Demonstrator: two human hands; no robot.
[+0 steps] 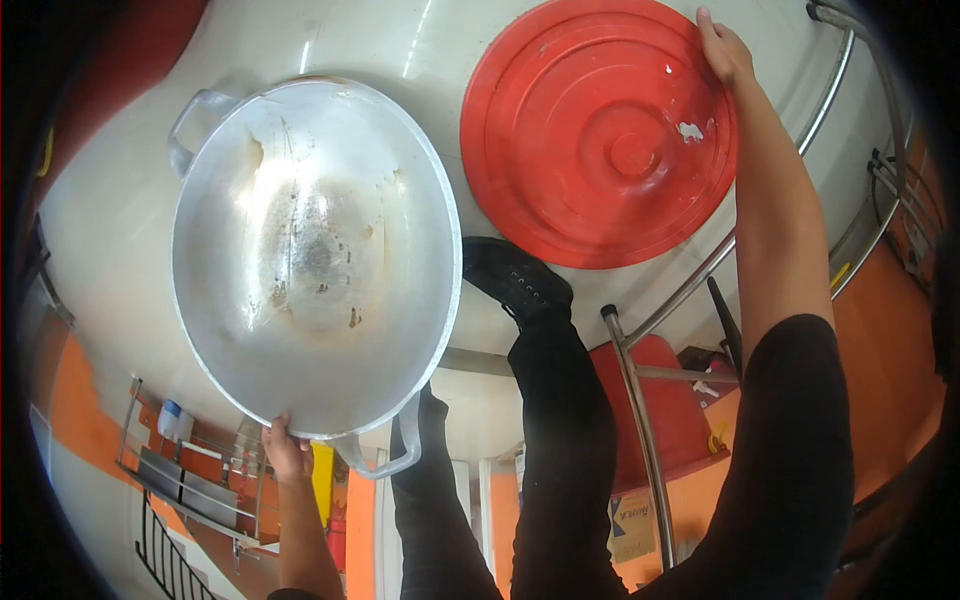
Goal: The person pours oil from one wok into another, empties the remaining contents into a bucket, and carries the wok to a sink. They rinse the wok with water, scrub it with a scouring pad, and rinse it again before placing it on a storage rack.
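A large two-handled aluminium pan (318,220) fills the left of the view. Brown stains and dark specks mark its inside. At its lower rim my left hand (287,447) is closed on the edge, beside one loop handle (385,455); the other handle (190,130) is at the upper left. My right arm reaches far out, and my right hand (725,50) grips the edge of a round red plastic lid (570,130). A torn white patch shows on the lid, which lies apart from the pan. Some fingers of both hands are hidden.
My black shoe (520,285) is on the pale tiled floor (440,45) between pan and lid. Steel tubing (640,430) and a red panel (655,400) stand at the right. A metal rack (190,495) is at the lower left; a red object (135,50) at the upper left.
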